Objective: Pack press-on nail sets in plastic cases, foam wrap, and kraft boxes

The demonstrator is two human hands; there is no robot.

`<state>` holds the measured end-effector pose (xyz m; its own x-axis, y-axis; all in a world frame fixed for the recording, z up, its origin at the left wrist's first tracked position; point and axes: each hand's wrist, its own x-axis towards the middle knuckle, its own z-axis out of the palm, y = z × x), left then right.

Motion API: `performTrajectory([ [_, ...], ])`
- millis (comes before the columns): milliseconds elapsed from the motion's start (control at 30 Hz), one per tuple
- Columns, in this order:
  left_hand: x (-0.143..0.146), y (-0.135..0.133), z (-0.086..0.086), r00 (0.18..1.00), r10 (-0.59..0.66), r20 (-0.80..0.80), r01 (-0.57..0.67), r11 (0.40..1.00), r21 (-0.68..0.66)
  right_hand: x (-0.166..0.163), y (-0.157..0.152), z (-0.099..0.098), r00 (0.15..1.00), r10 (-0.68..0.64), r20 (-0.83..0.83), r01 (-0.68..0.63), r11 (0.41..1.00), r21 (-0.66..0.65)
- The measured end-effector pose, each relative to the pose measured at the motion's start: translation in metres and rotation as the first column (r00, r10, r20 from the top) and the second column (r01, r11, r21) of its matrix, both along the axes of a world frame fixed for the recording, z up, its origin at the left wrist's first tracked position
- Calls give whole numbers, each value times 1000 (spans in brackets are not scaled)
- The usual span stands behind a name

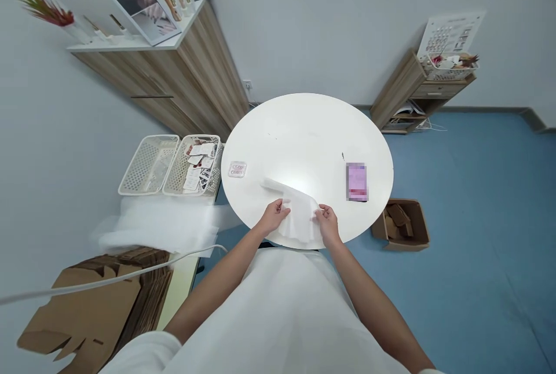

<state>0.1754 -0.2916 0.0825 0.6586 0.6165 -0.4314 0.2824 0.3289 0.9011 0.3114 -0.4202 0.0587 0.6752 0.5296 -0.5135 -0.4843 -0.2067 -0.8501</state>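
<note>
A thin white foam sheet (297, 212) lies at the near edge of the round white table (304, 131). My left hand (274, 216) is closed on its left side. My right hand (326, 222) is closed on its right side. The sheet is partly lifted and folded between the two hands, and its far corner points to the left. A small clear packet with pink print (237, 169) lies at the table's left edge. A pink and purple flat box (357, 182) lies on the right part of the table.
Two white mesh baskets (171, 164) stand to the left, one holding several small packets. White foam sheets (160, 226) and flat cardboard boxes (95, 304) are stacked below them. An open cardboard box (402, 224) sits on the blue floor at right. Wooden cabinets stand against the walls.
</note>
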Motion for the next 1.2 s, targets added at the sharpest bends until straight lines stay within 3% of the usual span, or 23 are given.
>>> performTrajectory([
  [167,-9,1,-17,979,65,-195,-49,995,86,21,-20,-27,999,-38,6,39,994,-103],
  [333,-16,1,-33,907,138,-397,-69,981,182,22,-29,-39,948,127,293,-54,968,-243],
  [433,-18,3,-39,873,147,-465,-20,964,267,20,-27,-36,792,244,559,-72,948,-312],
  [533,-18,7,-43,839,156,-522,51,932,360,17,-23,-30,526,455,718,-237,890,-390],
  [600,-18,9,-45,822,160,-547,80,918,389,15,-18,-28,360,591,722,-371,801,-470],
  [667,-16,9,-45,807,168,-567,87,914,395,13,-15,-29,253,679,689,-423,718,-553],
  [767,-15,6,-44,781,228,-582,105,870,481,14,-11,-33,187,749,635,-415,647,-640],
  [833,-16,-1,-42,776,264,-572,176,781,599,16,-11,-36,156,778,609,-407,612,-678],
  [900,-17,-8,-42,795,208,-569,303,677,671,18,-11,-38,117,798,592,-393,584,-710],
  [1000,-16,-17,-45,807,-7,-591,482,587,651,21,-9,-40,63,813,579,-359,560,-747],
  [1067,-16,-18,-49,812,-49,-582,495,584,643,21,-6,-40,48,814,579,-331,560,-760],
  [1200,-16,-13,-53,836,-66,-544,457,634,624,17,0,-39,67,804,591,-293,583,-758],
])
